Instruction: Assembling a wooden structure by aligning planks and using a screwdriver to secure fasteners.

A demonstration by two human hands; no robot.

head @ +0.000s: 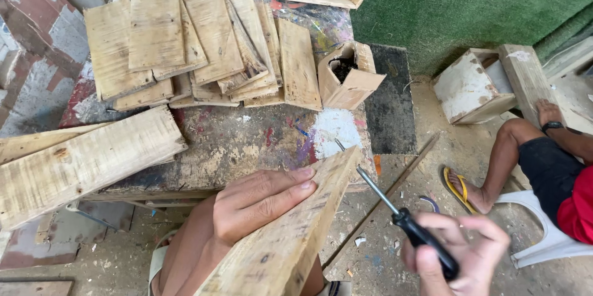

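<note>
Left hand flat on a pallet plank at 6 o'clock, fingers spread along its upper edge, pressing rather than gripping. Right hand at 4 o'clock, blurred, clenched round black handle of a screwdriver; shaft angled toward 11 o'clock, tip near plank's far corner. Step, prob.: working the tip into something at the plank end, a nail or staple maybe. Next move calls for steady plank, tip seated square, no slip toward left fingers. Paint-stained table beyond, w/ stack of cut boards at 12 o'clock. Tip contact unclear; plank's near end cut off by frame edge. Another person's leg at 3 o'clock, body mostly out of frame.
</note>
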